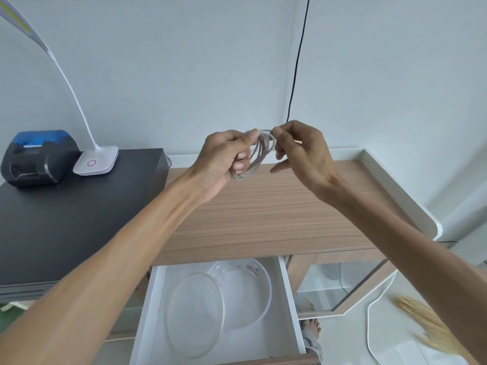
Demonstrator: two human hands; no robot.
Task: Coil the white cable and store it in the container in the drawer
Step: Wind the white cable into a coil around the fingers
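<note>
A pale wall (163, 75) fills the upper view, with a thin black cord (297, 61) hanging down it. Below runs the wood-grain table (263, 219), edged at right by a white raised rim (400, 191). To its left stands a dark cabinet top (79, 219) carrying a black and blue device (39, 156) and a white desk lamp (96, 162). Under the table's front edge an open white drawer (287, 293) holds a clear round container (245, 288), with what seems to be its clear lid (196, 314) leaning against it, though the clear plastic makes the overlap hard to read.

Both forearms reach forward above the table. The left hand (224, 159) is curled shut around the lower side of the white cable (259, 154), which is gathered into several loops and held in the air between the hands. The right hand (303, 154) pinches the top of the coil between thumb and forefinger, its other fingers loosely spread.
</note>
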